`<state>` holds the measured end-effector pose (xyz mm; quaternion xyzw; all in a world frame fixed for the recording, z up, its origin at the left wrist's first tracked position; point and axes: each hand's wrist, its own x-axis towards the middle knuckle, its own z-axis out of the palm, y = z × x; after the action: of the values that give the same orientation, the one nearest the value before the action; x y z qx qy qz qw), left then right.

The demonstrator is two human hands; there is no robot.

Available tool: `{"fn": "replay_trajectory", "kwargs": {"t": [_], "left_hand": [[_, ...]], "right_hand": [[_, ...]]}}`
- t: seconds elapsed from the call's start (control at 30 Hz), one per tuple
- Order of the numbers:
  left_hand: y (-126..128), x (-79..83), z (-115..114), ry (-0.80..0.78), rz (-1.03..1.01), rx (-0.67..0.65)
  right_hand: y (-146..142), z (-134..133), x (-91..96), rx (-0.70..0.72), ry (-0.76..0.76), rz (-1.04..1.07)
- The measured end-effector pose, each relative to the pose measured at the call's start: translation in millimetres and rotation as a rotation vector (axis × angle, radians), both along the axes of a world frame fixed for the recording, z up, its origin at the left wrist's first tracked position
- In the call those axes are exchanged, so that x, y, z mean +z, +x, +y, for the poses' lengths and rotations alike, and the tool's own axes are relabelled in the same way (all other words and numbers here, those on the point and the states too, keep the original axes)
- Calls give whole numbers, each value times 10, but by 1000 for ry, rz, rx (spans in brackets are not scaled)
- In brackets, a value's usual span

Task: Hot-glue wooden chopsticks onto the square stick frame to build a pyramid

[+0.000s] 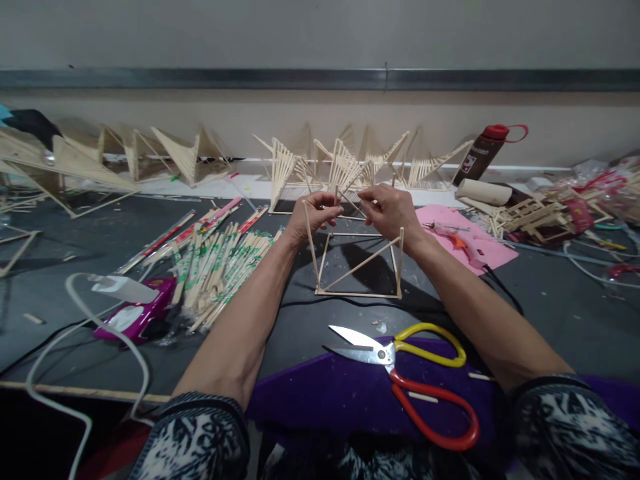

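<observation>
Pale wood makes up the open frame [361, 265] that stands on the dark tabletop [300, 333] between our forearms, its front bar nearest us and one diagonal rising to the top of the front right post. Our two hands are above its far side, so most of the frame lies below and on our side of the grip. With our right hand [387, 208] we pinch the end of a slim stick [353, 203], which slants up from those fingertips toward the left. Our left hand [316, 215] has its thumb and fingers drawn narrow at the stick's other end, beside the tip of an upright; we cannot tell which of the two it grips, if either. Closer to us, scissors [383, 354] with one yellow and one red handle lie open, partly over a purple cloth [300, 393]. Bundled sticks [220, 273] lie left of the frame, a glue gun [457, 243] rests on a pink sheet [430, 217] to the right, and ribbed wooden models [340, 163] stand behind our hands, along the wall
</observation>
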<state>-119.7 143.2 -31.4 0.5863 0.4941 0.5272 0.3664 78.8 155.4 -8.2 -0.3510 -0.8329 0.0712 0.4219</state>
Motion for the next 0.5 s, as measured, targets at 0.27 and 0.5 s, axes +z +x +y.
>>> {"fn": "replay_trajectory", "kwargs": {"t": [0.27, 0.5], "left_hand": [[-51, 53, -25, 3, -77, -64], [-57, 62, -12, -26, -155, -13]], "right_hand": [[164, -167, 307, 125, -221, 244], [332, -217, 474, 152, -321, 428]]}}
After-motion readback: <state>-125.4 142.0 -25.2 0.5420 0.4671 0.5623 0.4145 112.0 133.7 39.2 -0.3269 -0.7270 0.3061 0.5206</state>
